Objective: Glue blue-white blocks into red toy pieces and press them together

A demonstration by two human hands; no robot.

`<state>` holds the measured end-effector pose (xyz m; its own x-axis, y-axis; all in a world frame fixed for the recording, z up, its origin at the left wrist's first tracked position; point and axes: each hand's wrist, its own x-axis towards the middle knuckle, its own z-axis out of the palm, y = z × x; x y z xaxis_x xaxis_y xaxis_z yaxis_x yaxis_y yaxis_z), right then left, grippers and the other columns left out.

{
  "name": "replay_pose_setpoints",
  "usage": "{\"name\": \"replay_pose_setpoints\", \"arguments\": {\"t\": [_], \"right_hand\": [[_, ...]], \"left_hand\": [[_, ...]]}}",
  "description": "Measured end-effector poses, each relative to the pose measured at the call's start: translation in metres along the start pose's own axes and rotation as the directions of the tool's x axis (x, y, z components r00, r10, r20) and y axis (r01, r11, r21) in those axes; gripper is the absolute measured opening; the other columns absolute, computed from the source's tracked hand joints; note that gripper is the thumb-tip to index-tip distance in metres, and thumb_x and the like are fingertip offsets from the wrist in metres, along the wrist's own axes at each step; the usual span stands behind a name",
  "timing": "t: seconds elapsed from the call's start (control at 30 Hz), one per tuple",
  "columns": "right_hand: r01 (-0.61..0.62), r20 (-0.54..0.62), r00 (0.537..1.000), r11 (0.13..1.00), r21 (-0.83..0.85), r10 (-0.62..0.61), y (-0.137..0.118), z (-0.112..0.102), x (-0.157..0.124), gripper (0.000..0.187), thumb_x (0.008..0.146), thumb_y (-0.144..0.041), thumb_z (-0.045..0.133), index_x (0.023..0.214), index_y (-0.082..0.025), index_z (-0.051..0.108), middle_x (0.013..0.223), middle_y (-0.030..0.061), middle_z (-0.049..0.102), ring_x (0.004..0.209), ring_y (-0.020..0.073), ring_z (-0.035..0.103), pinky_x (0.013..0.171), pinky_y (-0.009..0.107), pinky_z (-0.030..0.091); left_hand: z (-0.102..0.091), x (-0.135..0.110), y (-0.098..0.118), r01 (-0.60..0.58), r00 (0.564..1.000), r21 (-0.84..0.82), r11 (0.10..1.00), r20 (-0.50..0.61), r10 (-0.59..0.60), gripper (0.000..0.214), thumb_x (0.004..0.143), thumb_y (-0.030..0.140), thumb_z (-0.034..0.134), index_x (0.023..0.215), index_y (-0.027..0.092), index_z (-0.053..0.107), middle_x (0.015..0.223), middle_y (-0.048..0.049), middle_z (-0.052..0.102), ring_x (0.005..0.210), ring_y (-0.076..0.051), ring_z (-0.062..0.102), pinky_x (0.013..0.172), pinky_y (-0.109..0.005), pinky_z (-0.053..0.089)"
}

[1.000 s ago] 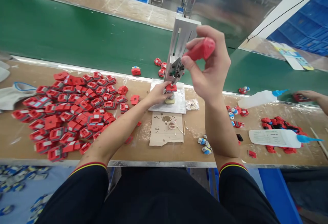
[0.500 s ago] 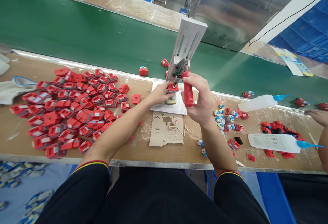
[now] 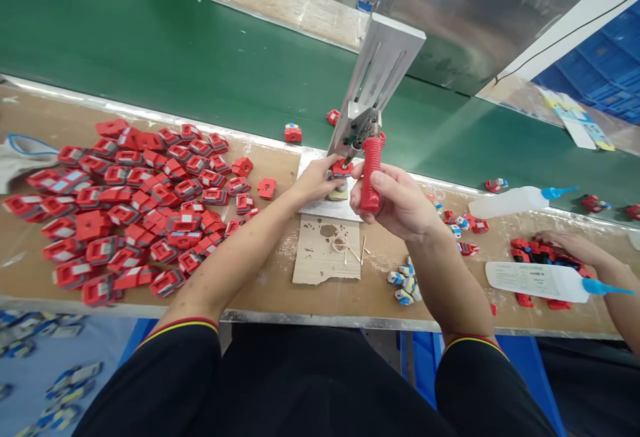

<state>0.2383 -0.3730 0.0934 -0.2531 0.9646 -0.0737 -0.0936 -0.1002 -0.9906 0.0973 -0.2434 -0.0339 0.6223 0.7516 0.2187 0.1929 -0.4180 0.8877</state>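
A small metal hand press (image 3: 376, 80) stands on a plate at the bench's far edge. My right hand (image 3: 397, 200) is closed round its red lever handle (image 3: 371, 173), which hangs pulled down. My left hand (image 3: 316, 180) pinches a small red plastic part (image 3: 341, 168) seated on the press's base under the ram. A large pile of similar red parts (image 3: 135, 200) lies to the left of my left arm.
A green conveyor belt (image 3: 175, 63) runs behind the bench and carries a few red parts. Cardboard scrap (image 3: 327, 253) with sticks lies before the press. Two white glue bottles (image 3: 540, 280) and small blue-white pieces lie right, where another person's hand (image 3: 565, 247) reaches.
My right hand has swung the red lever from raised, above the press, down to a hanging position. My left hand stayed on the part. The other person's hand moved in over the right-hand parts.
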Motion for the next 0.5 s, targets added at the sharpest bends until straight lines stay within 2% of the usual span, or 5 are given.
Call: {"name": "replay_pose_setpoints", "arguments": {"t": [0.17, 0.37, 0.43, 0.5], "right_hand": [[-0.030, 0.031, 0.999, 0.994, -0.107, 0.033, 0.009, -0.007, -0.006, 0.055, 0.086, -0.068, 0.084, 0.105, -0.020, 0.064, 0.078, 0.0019, 0.078, 0.065, 0.0127, 0.071, 0.048, 0.021, 0.054], [0.005, 0.036, 0.999, 0.929, -0.369, 0.009, 0.036, -0.021, 0.004, 0.035, 0.101, -0.053, 0.070, 0.106, -0.020, 0.063, 0.096, 0.0069, 0.081, 0.071, 0.0122, 0.071, 0.048, 0.020, 0.056], [0.034, -0.013, 0.999, 0.885, -0.465, -0.046, 0.049, -0.025, 0.013, 0.026, 0.103, -0.045, 0.067, 0.108, -0.020, 0.062, 0.093, 0.0047, 0.078, 0.067, 0.0119, 0.069, 0.048, 0.021, 0.054], [0.052, -0.074, 0.991, 0.835, -0.548, -0.111, 0.062, -0.025, 0.023, 0.021, 0.104, -0.040, 0.066, 0.107, -0.021, 0.060, 0.080, 0.0004, 0.073, 0.061, 0.0118, 0.066, 0.047, 0.022, 0.052]], "left_hand": [[0.002, -0.002, 0.000, 0.011, 1.000, -0.035, 0.999, -0.008, -0.012, 0.046, 0.083, 0.014, 0.075, 0.129, 0.015, 0.072, 0.117, -0.0073, 0.082, 0.105, -0.025, 0.075, 0.096, -0.038, 0.058], [0.005, -0.003, -0.003, 0.013, 1.000, -0.055, 0.998, -0.016, -0.014, 0.041, 0.085, 0.012, 0.074, 0.125, 0.016, 0.072, 0.112, -0.0048, 0.082, 0.104, -0.023, 0.073, 0.099, -0.036, 0.058], [0.005, -0.002, -0.006, 0.010, 1.000, -0.038, 0.999, -0.020, -0.011, 0.040, 0.084, 0.015, 0.077, 0.124, 0.016, 0.072, 0.111, -0.0059, 0.082, 0.102, -0.023, 0.073, 0.096, -0.035, 0.058], [0.005, -0.001, -0.009, 0.002, 1.000, -0.014, 1.000, -0.025, -0.002, 0.041, 0.083, 0.020, 0.081, 0.123, 0.016, 0.072, 0.110, -0.0067, 0.082, 0.101, -0.023, 0.072, 0.094, -0.036, 0.059]]}}
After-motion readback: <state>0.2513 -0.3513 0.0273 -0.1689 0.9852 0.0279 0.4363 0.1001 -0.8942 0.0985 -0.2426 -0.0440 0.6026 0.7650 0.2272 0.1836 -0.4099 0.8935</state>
